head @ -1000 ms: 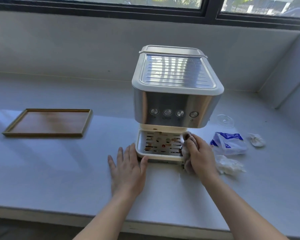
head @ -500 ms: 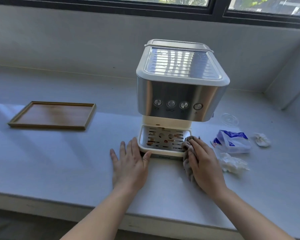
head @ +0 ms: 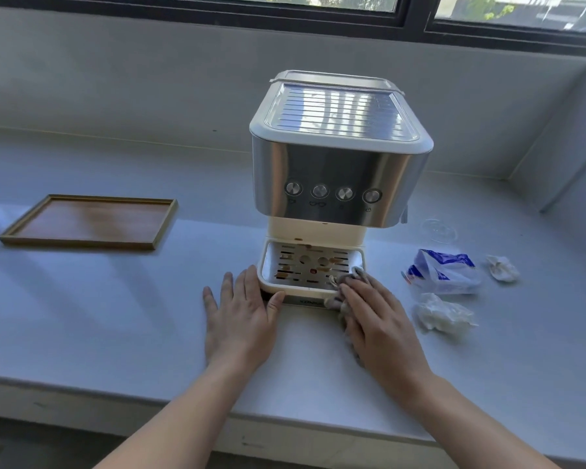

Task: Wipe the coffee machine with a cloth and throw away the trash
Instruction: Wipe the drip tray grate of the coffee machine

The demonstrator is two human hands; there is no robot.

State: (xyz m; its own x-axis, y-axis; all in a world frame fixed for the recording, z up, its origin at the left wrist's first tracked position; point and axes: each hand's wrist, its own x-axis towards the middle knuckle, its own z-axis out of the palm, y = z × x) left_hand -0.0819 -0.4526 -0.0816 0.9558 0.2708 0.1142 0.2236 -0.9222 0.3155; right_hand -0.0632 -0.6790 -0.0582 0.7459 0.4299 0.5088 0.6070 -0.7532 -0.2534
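Right hand [head: 383,326] flattened onto cloth [head: 356,275], crumpled trash [head: 442,314] beside, wooden tray [head: 88,221] left

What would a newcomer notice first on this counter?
The shiny steel coffee machine stands on the counter below the window, its drip tray brown-stained. The right hand presses a grey cloth on the tray's front right corner; the left hand lies flat at its front left corner. Crumpled trash lies to the machine's right, a wooden tray far left.

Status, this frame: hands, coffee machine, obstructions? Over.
Left hand flat on pale counter, thumb at white drip tray. Right hand presses grey cloth onto tray's front right corner of silver-and-cream coffee machine. Blue-and-white wrapper, crumpled white tissues off right, nothing obstructing.
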